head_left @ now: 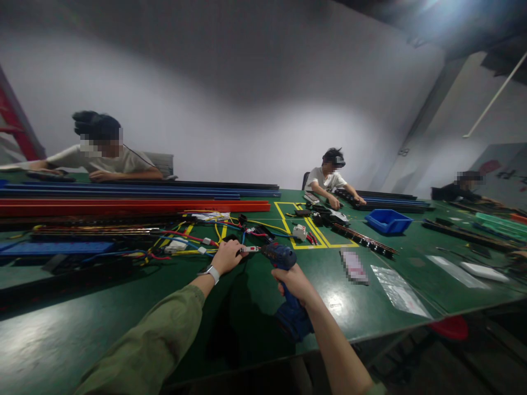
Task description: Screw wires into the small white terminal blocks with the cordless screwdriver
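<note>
Right hand (295,281) wrapped firmly round a blue-and-black, pistol-shaped power drill (282,254), its nose pointing at a small, whitish, rectangular component (251,249) over the green tabletop (370,307); left hand (228,257), fingers bent, pinches that component's other end!

Looks like an assembly workshop: long green tabletop (349,315) with people (323,178) working around it, a power drill (281,255), loose coloured wires (191,245), long orange and blue rails (164,207), a blue plastic bin (389,222), yellow tape lines (307,247) on the surface, plain wall (230,109) behind.
</note>
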`<state>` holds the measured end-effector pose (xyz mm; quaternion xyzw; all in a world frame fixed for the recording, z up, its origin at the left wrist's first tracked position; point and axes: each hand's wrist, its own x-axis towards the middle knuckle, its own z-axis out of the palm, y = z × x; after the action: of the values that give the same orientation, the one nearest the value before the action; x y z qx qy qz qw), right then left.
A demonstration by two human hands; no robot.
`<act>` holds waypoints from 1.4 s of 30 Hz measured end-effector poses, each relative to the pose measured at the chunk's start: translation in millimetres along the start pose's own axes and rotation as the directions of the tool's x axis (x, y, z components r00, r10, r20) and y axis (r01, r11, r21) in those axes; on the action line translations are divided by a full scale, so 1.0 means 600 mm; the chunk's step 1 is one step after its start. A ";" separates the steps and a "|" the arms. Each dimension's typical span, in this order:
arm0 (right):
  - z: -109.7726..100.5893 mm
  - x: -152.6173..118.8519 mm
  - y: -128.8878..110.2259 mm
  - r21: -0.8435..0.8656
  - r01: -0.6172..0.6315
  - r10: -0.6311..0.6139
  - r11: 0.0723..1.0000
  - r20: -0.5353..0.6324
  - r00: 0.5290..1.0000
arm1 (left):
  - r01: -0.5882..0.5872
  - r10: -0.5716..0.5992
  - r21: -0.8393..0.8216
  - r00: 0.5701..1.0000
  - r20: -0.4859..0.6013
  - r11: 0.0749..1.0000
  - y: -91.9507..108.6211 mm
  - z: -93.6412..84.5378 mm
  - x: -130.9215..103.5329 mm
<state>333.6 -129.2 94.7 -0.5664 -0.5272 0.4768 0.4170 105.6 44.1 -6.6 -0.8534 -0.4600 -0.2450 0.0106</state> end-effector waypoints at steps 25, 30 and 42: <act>-0.001 0.005 0.002 -0.013 0.070 -0.070 0.997 0.034 0.997 | -0.010 0.010 0.011 1.000 -0.005 1.000 0.000 -0.001 0.002; 0.000 0.002 0.002 0.005 0.034 -0.034 0.999 0.000 0.999 | -0.009 0.010 0.010 1.000 -0.008 1.000 0.000 -0.001 0.002; 0.001 -0.002 -0.003 -0.012 -0.002 0.002 1.000 0.001 1.000 | -0.011 0.012 0.027 1.000 -0.010 1.000 0.002 -0.001 0.002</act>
<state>332.9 -130.1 96.5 -0.5694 -0.5296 0.4743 0.4127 106.6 44.1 -5.6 -0.8546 -0.4582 -0.2429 0.0256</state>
